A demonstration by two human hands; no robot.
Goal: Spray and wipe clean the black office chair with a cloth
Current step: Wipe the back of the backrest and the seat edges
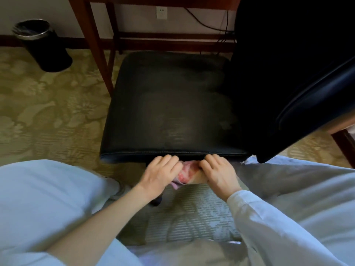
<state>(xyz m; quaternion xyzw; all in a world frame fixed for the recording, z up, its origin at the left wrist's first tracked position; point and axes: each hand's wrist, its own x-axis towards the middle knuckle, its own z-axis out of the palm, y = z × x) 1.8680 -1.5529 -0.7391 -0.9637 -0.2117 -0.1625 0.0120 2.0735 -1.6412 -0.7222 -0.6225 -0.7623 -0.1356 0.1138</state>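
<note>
Fingers of my left hand and right hand clench one crumpled pink cloth beside one black leather office chair.

Mostly hidden between left grip and right grip: pink cloth. Beyond the right grip, chair back cropped.

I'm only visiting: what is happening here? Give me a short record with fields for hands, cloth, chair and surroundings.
Hands: left hand and right hand both grip the cloth, side by side
Cloth: pink, bunched, at the front edge of the seat
Chair: black chair, dull smears on the seat, back at the right
Surroundings: black bin on patterned carpet, wooden desk behind
</note>
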